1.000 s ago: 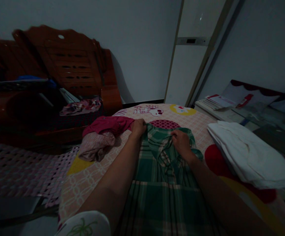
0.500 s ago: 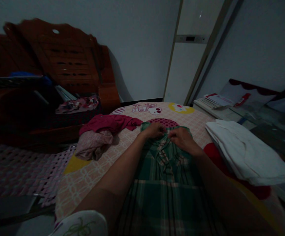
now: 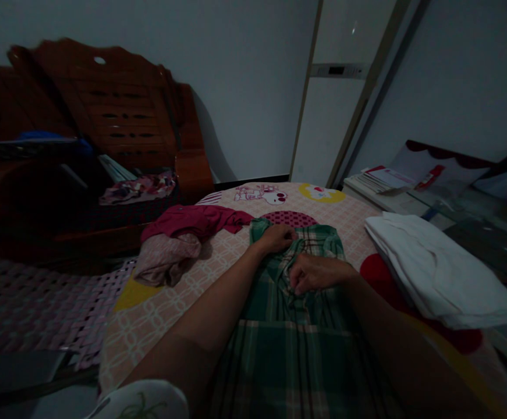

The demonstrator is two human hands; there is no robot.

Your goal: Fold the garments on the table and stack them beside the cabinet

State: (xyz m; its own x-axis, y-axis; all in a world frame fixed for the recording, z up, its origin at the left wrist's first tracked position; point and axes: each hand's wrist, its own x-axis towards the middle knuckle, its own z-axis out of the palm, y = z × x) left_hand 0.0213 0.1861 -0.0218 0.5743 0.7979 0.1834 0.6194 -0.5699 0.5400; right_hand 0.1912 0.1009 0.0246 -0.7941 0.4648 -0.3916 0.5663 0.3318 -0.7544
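A green plaid shirt (image 3: 288, 349) lies spread over the round, patterned table, its far part bunched and wrinkled around my hands. My left hand (image 3: 277, 237) is closed on the cloth near the far edge, fingers curled inward. Lower and to the right, my right hand (image 3: 316, 272) has its fingers bent against the crumpled strip down the shirt's middle, pinching the fabric there. The fingertips of both hands are partly hidden in the dim light.
Left of the shirt lie a crimson garment (image 3: 196, 221) and a pinkish crumpled cloth (image 3: 166, 256). A folded white cloth (image 3: 440, 270) rests on the right. Beyond are a wooden chair (image 3: 117, 110), a tall white cabinet unit (image 3: 327, 122) and a glass-topped surface (image 3: 480, 209).
My right hand has moved down the shirt toward me, away from my left hand. My left hand has stayed near the far edge, slightly lower in view.
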